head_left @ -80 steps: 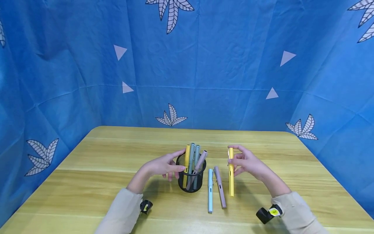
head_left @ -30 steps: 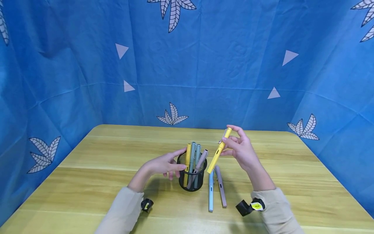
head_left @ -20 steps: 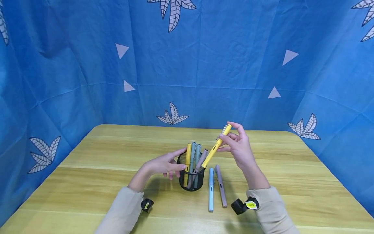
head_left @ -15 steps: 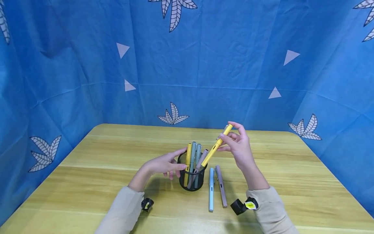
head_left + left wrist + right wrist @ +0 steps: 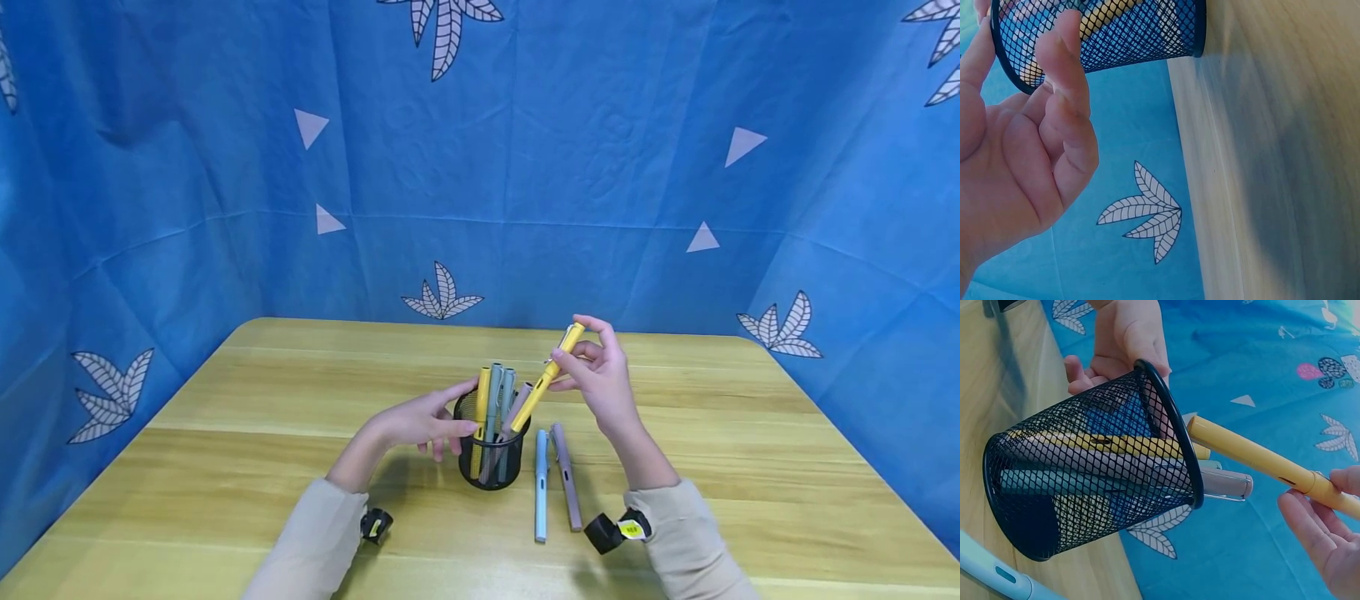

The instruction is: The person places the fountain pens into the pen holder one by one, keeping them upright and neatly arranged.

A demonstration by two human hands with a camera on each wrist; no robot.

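Note:
In the head view my left hand [image 5: 423,421] holds a black mesh pen holder [image 5: 516,464] by its rim, thumb on the near side and index finger on the far side. Its other fingers bend beside the mesh wall in the left wrist view. Inside stand a yellow pen [image 5: 482,402], two grey-green pens [image 5: 494,400] and a leaning lilac pen [image 5: 522,398]. My right hand [image 5: 606,379] pinches another yellow pen [image 5: 550,372] near its capped upper end. That pen slants down leftward, its lower end at the holder's rim [image 5: 1194,481] in the right wrist view.
A light blue pen [image 5: 541,492] and a second lilac pen [image 5: 567,483] lie on the wooden table [image 5: 750,433], just right of the holder. Blue patterned cloth [image 5: 570,167] hangs behind the table and along both sides.
My right hand has raised the yellow pen from right of the lying pens, tilted it and carried it left to the holder's rim. My left hand has stayed at the holder.

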